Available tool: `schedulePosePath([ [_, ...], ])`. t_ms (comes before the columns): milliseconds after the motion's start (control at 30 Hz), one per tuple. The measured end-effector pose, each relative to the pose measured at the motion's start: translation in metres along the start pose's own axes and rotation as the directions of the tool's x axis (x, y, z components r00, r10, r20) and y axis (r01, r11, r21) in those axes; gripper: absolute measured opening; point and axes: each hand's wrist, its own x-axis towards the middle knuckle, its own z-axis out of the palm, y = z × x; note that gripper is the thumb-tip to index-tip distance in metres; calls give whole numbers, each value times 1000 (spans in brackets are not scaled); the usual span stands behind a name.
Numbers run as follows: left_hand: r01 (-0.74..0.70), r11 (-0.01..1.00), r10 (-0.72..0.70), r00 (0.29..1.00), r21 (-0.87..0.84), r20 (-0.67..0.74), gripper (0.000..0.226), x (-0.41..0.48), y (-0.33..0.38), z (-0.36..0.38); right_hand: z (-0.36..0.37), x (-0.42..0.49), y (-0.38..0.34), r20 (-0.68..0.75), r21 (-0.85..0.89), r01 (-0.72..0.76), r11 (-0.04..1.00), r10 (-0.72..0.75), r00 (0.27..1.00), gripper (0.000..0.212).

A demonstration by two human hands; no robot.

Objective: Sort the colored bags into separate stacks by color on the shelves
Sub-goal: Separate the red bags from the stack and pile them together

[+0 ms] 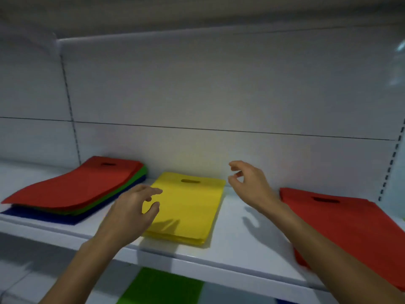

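A stack of yellow bags lies in the middle of the white shelf. To its left sits a mixed pile with a red bag on top, then green, then blue at the bottom. A stack of red bags lies at the right. My left hand hovers over the yellow stack's left edge, fingers loosely curled, holding nothing. Right of the yellow stack, my right hand is raised above the shelf, fingers relaxed and empty.
A green bag lies on the lower shelf, below the yellow stack, with a sliver of blue further right. The white back panel stands close behind the stacks. Slotted uprights run at the left and right.
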Motion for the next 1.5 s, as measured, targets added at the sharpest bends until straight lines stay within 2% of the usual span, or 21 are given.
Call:
schedulePosePath([
  [200,24,996,-25,1000,81,8,43,-17,-96,-61,92,22,-90,53,71,60,996,-64,997,41],
  [367,106,989,-105,994,105,-16,33,-19,-162,-93,157,51,-142,125,69,114,991,-122,985,41],
  [633,187,977,-180,981,104,-77,32,3,-256,-110,230,115,-175,200,-20,215,976,-207,958,40],
  [833,246,965,-240,968,91,-73,31,28,-316,-115,270,146,-190,233,-86,214,973,-189,954,40],
  [933,226,968,-223,974,112,-38,33,46,-345,-112,283,153,-193,182,-181,191,965,-158,971,38],
  [1067,208,949,-237,966,237,99,38,71,-378,-106,308,147,-194,194,-490,153,858,-64,979,34],
  [1167,237,953,-248,968,190,40,35,90,-397,-101,327,142,-198,177,-556,50,830,60,982,32],
  [1233,287,950,-288,958,125,-11,33,98,-410,-96,340,139,-198,139,-556,-75,828,181,974,37],
  [1367,347,938,-347,938,5,12,32,93,-431,-83,369,125,-190,58,-463,-304,833,371,927,48],
  [1433,352,935,-353,935,-34,-25,27,90,-435,-80,377,119,-188,-38,-386,-332,861,345,938,41],
  [1500,357,933,-359,933,-42,-39,27,91,-436,-77,381,115,-188,-182,-345,-241,907,187,965,25],
])
